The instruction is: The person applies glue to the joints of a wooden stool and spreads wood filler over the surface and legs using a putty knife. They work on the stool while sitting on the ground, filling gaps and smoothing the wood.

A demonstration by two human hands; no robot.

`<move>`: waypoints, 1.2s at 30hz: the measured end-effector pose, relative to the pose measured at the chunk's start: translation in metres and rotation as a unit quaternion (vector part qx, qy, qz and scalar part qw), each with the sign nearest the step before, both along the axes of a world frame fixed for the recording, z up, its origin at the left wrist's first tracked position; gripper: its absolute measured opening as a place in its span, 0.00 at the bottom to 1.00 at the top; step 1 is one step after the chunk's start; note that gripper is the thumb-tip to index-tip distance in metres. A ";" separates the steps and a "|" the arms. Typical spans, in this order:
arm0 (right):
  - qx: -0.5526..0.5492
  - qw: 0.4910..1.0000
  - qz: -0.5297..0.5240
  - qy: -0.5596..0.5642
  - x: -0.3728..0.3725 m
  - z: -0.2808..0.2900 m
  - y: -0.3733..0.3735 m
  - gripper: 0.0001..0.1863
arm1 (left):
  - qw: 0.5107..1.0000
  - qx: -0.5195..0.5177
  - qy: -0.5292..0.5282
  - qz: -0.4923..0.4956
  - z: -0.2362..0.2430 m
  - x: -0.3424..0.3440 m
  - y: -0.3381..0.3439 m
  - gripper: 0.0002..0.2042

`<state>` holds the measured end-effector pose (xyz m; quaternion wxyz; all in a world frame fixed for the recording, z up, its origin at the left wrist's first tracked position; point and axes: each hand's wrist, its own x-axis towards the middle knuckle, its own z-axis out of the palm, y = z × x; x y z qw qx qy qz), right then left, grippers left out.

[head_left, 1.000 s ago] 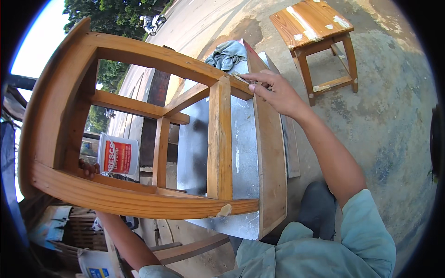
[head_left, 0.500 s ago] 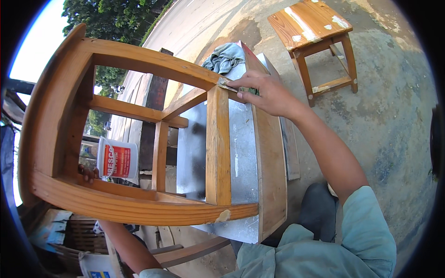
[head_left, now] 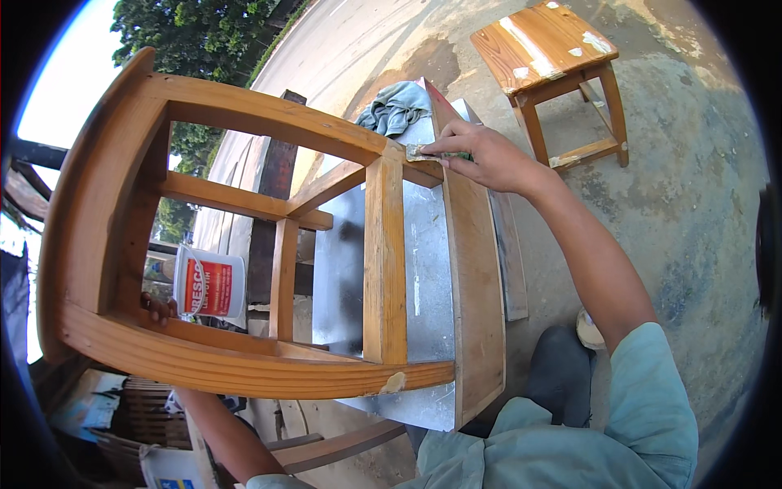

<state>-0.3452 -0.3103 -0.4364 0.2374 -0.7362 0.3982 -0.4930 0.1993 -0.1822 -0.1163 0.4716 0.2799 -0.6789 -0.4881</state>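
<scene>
A wooden stool (head_left: 383, 261) lies on its side across a metal-topped box (head_left: 423, 253), its seat toward the left. My left hand (head_left: 159, 308) reaches behind the lower leg, its fingers curled over the frame near the seat; part of the hand is hidden. My right hand (head_left: 495, 160) pinches a small putty knife (head_left: 419, 153), its blade smeared with pale filler. The blade lies against the upper leg, just past the joint with the crossrail. A filler patch (head_left: 394, 382) shows on the lower leg.
A second stool (head_left: 562, 73) with white filler patches stands on the concrete at the far right. A grey-green cloth (head_left: 395, 107) lies at the box's far end. A white bucket with a red label (head_left: 210, 281) is seen through the frame. Wooden slats (head_left: 155, 411) are at lower left.
My right hand and the putty knife have slid right along the upper leg, from the joint toward the leg's end. The propped stool has barely shifted.
</scene>
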 end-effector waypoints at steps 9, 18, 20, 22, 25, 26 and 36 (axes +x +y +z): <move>-0.027 0.999 0.018 0.000 0.005 0.006 0.015 0.18 | 0.999 -0.001 -0.024 -0.034 0.004 -0.003 -0.003 0.18; -0.022 0.999 0.013 -0.025 0.000 0.003 0.002 0.18 | 0.999 0.006 0.009 0.033 -0.002 0.003 0.000 0.15; -0.006 1.000 0.011 0.014 -0.005 0.001 0.004 0.18 | 1.000 -0.012 -0.002 0.013 -0.005 0.006 -0.001 0.14; 0.055 0.994 -0.020 0.090 -0.014 0.002 0.007 0.18 | 0.999 -0.013 -0.010 0.030 -0.006 0.015 -0.002 0.14; -0.012 1.000 -0.007 0.005 -0.019 0.012 0.006 0.18 | 0.989 -0.038 -0.013 0.146 -0.010 0.042 -0.003 0.16; -0.022 1.000 0.000 -0.004 -0.017 0.019 0.004 0.18 | 0.979 -0.048 -0.013 0.198 -0.011 0.054 -0.004 0.17; -0.123 0.992 -0.011 -0.016 0.022 0.075 -0.009 0.17 | 0.986 0.007 0.033 -0.166 -0.015 0.069 -0.021 0.31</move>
